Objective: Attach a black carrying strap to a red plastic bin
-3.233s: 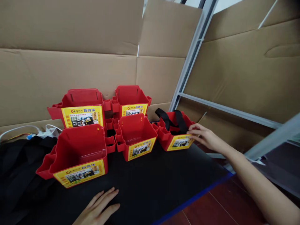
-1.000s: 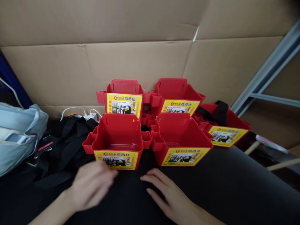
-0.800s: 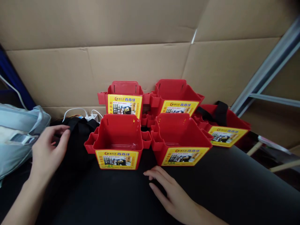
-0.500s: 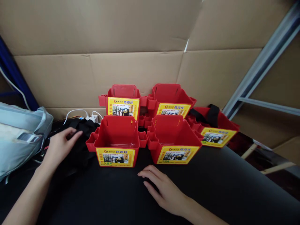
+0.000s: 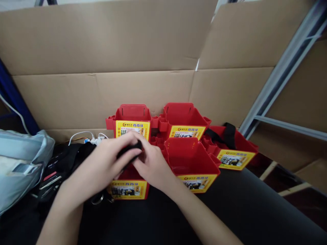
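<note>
My left hand (image 5: 108, 158) is closed on a dark strap (image 5: 130, 149), held above the front left red bin (image 5: 127, 174). My right hand (image 5: 150, 163) meets it there, its fingers closed at the same strap. Both hands and forearms hide much of that bin. Beside it stands the front right red bin (image 5: 189, 156) with a yellow label. Behind are the back left red bin (image 5: 134, 112) and the back right red bin (image 5: 181, 114). A metal ring (image 5: 97, 200) lies below my left wrist.
Another red bin (image 5: 244, 141) with a black strap sits at the right. At the left are a pale blue bag (image 5: 21, 166), black straps (image 5: 67, 156) and white plugs (image 5: 97, 139). Cardboard (image 5: 143, 88) stands behind; a metal frame (image 5: 278, 75) rises at right.
My hands, apart before, have come together over the front left bin with a dark strap between them. The view has tilted up slightly, so the bins appear lower.
</note>
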{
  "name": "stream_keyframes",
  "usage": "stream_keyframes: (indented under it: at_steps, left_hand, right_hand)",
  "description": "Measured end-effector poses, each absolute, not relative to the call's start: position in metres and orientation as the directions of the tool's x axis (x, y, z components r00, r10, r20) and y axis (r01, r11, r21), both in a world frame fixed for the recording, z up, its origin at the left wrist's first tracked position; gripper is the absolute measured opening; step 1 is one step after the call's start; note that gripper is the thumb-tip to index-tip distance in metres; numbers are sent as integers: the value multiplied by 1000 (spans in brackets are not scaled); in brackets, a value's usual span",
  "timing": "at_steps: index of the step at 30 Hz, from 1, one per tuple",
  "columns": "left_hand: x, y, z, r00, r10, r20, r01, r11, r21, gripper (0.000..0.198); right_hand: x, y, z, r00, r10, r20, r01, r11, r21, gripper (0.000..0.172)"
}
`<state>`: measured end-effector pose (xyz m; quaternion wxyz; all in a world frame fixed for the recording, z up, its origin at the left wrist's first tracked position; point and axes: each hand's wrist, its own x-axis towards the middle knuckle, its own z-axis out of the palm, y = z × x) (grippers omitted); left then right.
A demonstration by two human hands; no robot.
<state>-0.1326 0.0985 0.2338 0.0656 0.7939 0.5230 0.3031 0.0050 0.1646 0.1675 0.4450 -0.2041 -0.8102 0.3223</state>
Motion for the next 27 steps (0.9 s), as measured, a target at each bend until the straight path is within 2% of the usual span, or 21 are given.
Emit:
stream_keyframes:
  at_steps: [3, 6, 9, 11, 13, 16, 17, 19, 22, 25, 27]
  left_hand:
    - [-127, 102, 226, 263, 891, 371, 794, -418, 442, 9]
    - [-123, 104, 225, 176, 922, 345, 724, -359, 589, 13]
    - [-119, 107, 226, 96, 932, 349, 634, -328, 700, 15]
    - [-121, 110, 226, 97, 924, 370, 618, -348, 705, 17]
    - [-128, 114, 223, 152, 920, 361, 655, -367, 660, 24]
    - [-149, 124, 215, 274, 933, 233, 760, -358, 543, 51]
    - [-157, 128, 211, 304, 938, 167, 791, -346, 504, 53]
    - [-171, 137, 206, 331, 942, 54, 829, -317, 461, 44]
    - [-180, 147, 200, 331, 943, -33, 866, -289, 407, 22]
    - [-173, 152, 194, 287, 957, 46, 894, -285, 347, 22]
    - [-163, 155, 189, 230, 958, 173, 889, -279, 363, 29]
  right_hand:
    - [0, 174, 169, -564, 603, 564, -132, 609, -783, 26]
    - [4, 178, 168, -729, 558, 396, -283, 282, -917, 7]
    - [11, 182, 168, -866, 433, 250, -279, -4, -960, 10]
    - [17, 186, 169, -840, 488, 236, -303, -64, -951, 15]
    - [24, 192, 172, -738, 627, 249, -383, -85, -920, 18]
    - [37, 201, 180, -526, 809, 261, -471, -22, -882, 23]
    - [42, 204, 183, -450, 851, 270, -481, 23, -876, 24]
    - [51, 209, 189, -308, 901, 305, -513, 113, -851, 25]
    - [64, 216, 194, -182, 893, 411, -575, 242, -781, 30]
    - [75, 221, 196, -89, 813, 576, -448, 484, -752, 34]
    - [80, 224, 196, -106, 740, 664, -184, 642, -745, 34]
